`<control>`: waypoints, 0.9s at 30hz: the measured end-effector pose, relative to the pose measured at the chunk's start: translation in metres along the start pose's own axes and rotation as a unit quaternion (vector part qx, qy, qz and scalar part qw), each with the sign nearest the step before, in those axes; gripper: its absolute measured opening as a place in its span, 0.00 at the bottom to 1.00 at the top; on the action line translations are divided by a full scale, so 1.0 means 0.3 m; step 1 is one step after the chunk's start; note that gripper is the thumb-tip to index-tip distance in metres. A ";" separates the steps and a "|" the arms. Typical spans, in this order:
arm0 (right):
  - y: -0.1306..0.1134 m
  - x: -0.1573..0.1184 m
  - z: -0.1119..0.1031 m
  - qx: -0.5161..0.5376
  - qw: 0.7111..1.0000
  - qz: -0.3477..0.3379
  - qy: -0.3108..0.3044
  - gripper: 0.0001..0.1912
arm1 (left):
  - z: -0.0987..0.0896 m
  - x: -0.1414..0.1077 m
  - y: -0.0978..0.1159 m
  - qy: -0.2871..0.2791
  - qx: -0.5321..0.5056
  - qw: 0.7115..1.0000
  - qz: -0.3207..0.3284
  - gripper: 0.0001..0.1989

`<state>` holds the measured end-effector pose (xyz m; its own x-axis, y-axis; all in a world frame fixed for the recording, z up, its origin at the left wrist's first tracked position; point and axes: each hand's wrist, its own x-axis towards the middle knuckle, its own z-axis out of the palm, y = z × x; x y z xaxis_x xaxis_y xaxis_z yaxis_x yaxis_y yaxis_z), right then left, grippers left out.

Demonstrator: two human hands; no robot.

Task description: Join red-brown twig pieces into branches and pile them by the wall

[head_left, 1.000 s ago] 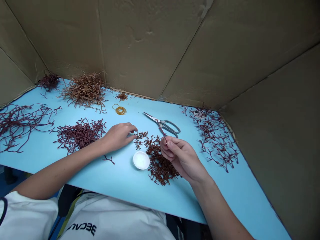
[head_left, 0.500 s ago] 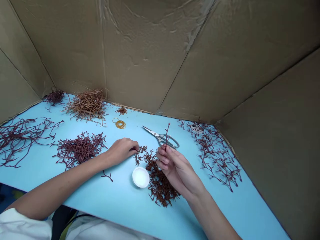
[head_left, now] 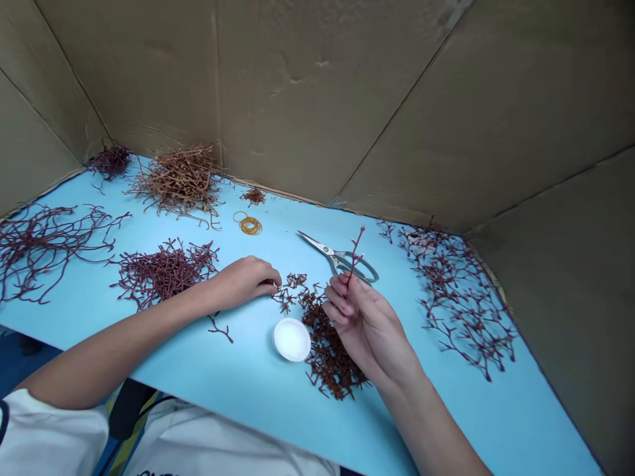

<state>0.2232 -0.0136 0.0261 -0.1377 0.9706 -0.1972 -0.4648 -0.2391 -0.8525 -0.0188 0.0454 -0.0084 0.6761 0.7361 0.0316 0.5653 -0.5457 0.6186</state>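
Note:
My right hand [head_left: 373, 324] is raised over the table, its fingers closed on a thin reddish-brown twig [head_left: 356, 252] that points upward with small pale tips. My left hand [head_left: 251, 281] rests low on the table, fingertips pinched together beside a few loose small brown forked pieces [head_left: 286, 299]. What that pinch holds, if anything, is too small to make out. A bigger heap of brown forked pieces [head_left: 333, 363] lies partly behind my right hand. Next to it stands a small white cup [head_left: 292, 340] with whitish contents.
Scissors [head_left: 325, 249] lie half open behind my right hand. Branched twigs [head_left: 456, 297] spread at the right. At the left are a dark red twig pile [head_left: 166, 271], a brown stem pile [head_left: 181, 178], long stems [head_left: 44, 248] and yellow rubber bands [head_left: 251, 226]. Cardboard walls [head_left: 297, 99] enclose the table.
The view has shifted, so things on the table sit a little higher and farther right. My right hand still holds the twig; my left stays by the small pieces.

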 end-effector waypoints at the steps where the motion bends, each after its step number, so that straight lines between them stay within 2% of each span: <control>1: 0.004 0.000 0.000 0.008 1.000 0.001 0.003 0.14 | 0.001 0.000 -0.004 -0.006 0.007 1.000 0.002 0.08; 9: 0.015 -0.014 0.008 0.057 0.998 -0.015 -0.003 0.14 | -0.002 -0.012 -0.013 -0.002 0.035 0.999 0.012 0.09; 19: 0.020 -0.010 -0.007 0.026 0.998 -0.061 0.007 0.14 | -0.070 -0.043 -0.006 -0.006 0.049 0.999 -0.001 0.12; 22: 0.021 -0.010 -0.008 0.026 0.998 -0.058 0.006 0.14 | -0.073 -0.046 -0.001 -0.022 0.081 0.996 -0.017 0.12; 27: 0.028 -0.012 -0.010 0.019 0.998 -0.058 0.003 0.15 | -0.068 -0.041 0.007 -0.062 0.099 0.993 -0.029 0.06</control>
<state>0.2225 -0.0191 0.0181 -0.0752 0.9920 -0.1018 -0.5104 -0.1260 -0.8506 -0.0355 0.0432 0.0086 0.6858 0.7203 -0.1041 0.6784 -0.5809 0.4498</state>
